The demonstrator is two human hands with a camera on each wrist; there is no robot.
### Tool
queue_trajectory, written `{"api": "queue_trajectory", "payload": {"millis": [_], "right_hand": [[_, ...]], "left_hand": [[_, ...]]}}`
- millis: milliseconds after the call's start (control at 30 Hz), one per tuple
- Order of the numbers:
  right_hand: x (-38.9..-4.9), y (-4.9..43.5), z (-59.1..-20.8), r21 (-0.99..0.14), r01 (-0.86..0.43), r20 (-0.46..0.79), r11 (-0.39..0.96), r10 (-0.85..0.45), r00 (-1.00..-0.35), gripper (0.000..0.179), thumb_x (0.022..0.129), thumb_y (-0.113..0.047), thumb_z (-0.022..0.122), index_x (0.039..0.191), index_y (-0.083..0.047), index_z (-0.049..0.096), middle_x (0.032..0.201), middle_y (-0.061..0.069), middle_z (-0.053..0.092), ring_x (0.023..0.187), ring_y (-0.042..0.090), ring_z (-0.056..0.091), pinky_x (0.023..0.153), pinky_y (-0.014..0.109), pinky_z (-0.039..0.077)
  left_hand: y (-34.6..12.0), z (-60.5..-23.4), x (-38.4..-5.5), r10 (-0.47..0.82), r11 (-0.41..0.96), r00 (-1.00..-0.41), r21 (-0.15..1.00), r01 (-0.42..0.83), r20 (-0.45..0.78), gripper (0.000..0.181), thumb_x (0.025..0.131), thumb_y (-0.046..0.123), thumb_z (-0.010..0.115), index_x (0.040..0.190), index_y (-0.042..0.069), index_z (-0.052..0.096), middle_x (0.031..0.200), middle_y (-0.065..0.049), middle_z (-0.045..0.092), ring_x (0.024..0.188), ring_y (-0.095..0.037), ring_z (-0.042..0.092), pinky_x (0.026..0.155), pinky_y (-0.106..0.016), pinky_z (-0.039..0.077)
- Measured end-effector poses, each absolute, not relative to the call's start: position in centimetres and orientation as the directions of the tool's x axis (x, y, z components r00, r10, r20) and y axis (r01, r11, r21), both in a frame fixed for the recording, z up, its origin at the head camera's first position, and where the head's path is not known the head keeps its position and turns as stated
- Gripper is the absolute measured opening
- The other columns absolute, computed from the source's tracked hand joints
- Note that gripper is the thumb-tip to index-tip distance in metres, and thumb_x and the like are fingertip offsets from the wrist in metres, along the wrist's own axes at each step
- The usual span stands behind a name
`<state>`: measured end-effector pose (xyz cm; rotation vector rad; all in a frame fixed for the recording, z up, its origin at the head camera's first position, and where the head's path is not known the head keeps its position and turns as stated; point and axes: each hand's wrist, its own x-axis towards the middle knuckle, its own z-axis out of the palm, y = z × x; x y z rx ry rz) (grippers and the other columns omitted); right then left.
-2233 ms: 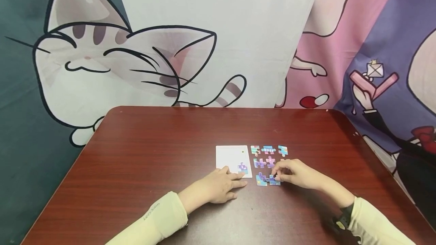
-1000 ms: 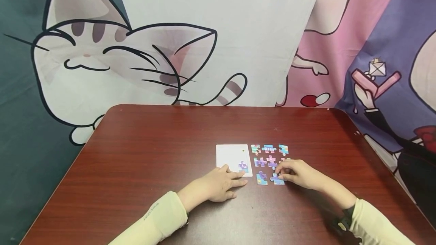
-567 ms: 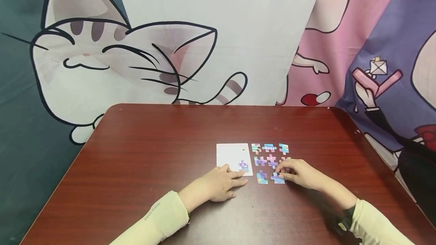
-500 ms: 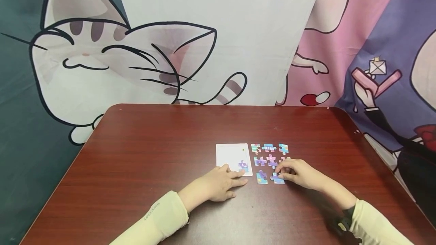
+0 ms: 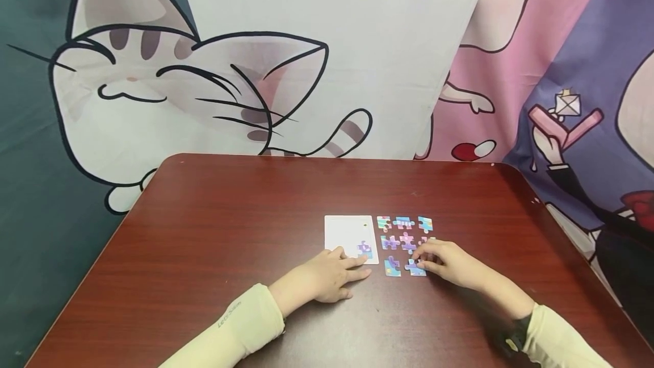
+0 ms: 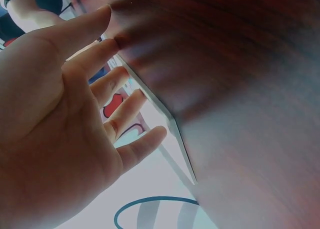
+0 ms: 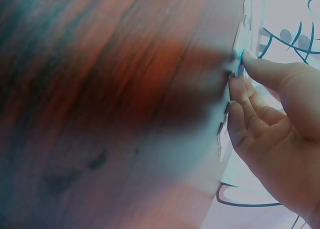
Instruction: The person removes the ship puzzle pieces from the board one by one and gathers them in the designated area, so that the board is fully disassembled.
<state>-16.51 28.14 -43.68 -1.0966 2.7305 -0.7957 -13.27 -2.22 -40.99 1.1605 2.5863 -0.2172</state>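
Observation:
In the head view my left hand [image 5: 327,276] rests at the near edge of a white square puzzle board [image 5: 339,230], fingers straight and spread. One purple and blue jigsaw piece [image 5: 364,247] lies in the board's near right corner, partly under a fingertip. To the right, my right hand [image 5: 452,263] pinches another blue and purple jigsaw piece [image 5: 413,269] between thumb and curled fingers, low at the tabletop. The right wrist view shows its blue edge [image 7: 241,61] at the thumb tip. A blue jigsaw piece with a purple tab [image 5: 392,268] lies just left of it.
Rows of loose jigsaw pieces [image 5: 403,223] lie beside the board, one partly hidden behind my right hand. They sit on a dark red wooden table [image 5: 245,203]. A cartoon cloth backdrop [image 5: 398,44] hangs behind the far edge.
About two seconds ago the piece in my right hand overlapped the lower left piece; it moved slightly right, apart from it. In the last second both hands stay nearly still.

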Motion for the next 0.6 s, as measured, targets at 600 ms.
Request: {"api": "queue_trajectory", "payload": {"millis": [600], "right_hand": [[-16.60,28.00,-43.59,-0.465,-0.642,0.110,0.610,-0.680,-0.725,0.015,0.082,-0.010,0.070,0.095,-0.016,0.066,0.082,-0.012,0.056,0.071,-0.001,0.048,0.060,0.020,0.045]], "left_hand": [[-2.23,-41.11,-13.34,0.701,0.674,-0.632,0.015,0.739,-0.330,0.057,0.092,0.052,0.046,0.144,0.042,0.028,0.153,0.019,0.017,0.123,-0.009,0.037,0.100,-0.028,0.036]]}}
